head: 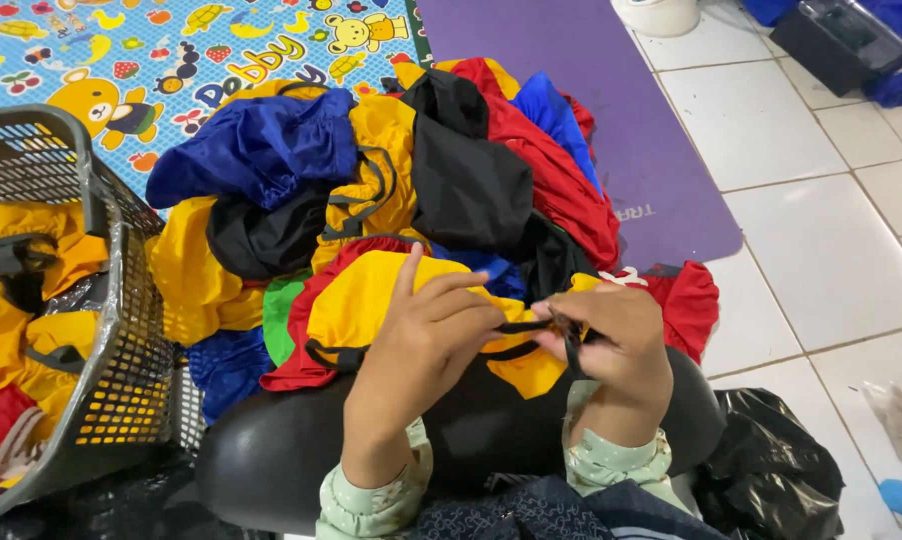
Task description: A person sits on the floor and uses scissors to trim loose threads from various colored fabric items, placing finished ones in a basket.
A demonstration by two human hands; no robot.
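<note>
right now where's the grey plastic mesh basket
In the head view the grey plastic mesh basket stands at the far left, holding yellow cloth pieces, beside the pile of coloured cloth.

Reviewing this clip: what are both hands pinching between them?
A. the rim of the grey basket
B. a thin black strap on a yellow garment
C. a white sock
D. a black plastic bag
B: the left hand and right hand pull a black strap taut over the yellow garment.

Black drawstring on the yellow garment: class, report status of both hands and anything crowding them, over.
Left hand and right hand pinching black drawstring. Yellow garment draped over black cushion. Clothes pile crowds behind.
</note>
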